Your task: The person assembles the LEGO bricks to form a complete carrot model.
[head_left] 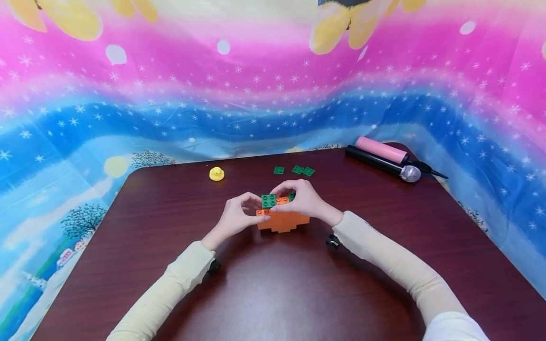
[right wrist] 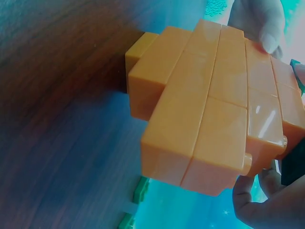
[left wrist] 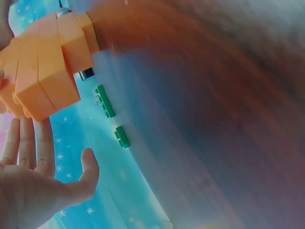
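Observation:
A built-up orange brick model (head_left: 283, 220) stands on the table, stepped inward toward its base. My left hand (head_left: 232, 215) holds its left end, with the thumb on the front face and fingers behind. In the left wrist view, the left hand's fingers (left wrist: 44, 143) reach the orange bricks (left wrist: 47, 67). A green brick (head_left: 268, 201) sits at the top left of the model. My right hand (head_left: 303, 201) arches over the top and pinches this brick between thumb and index finger. Another green brick (head_left: 292, 195) shows partly behind the right hand.
Several flat green bricks (head_left: 279, 170) lie beyond the model. A yellow rubber duck (head_left: 216, 174) stands at back left. At back right lie a black microphone (head_left: 375, 158) and a pink cylinder (head_left: 381, 149). A patterned cloth (head_left: 256, 109) hangs around the table's far edges.

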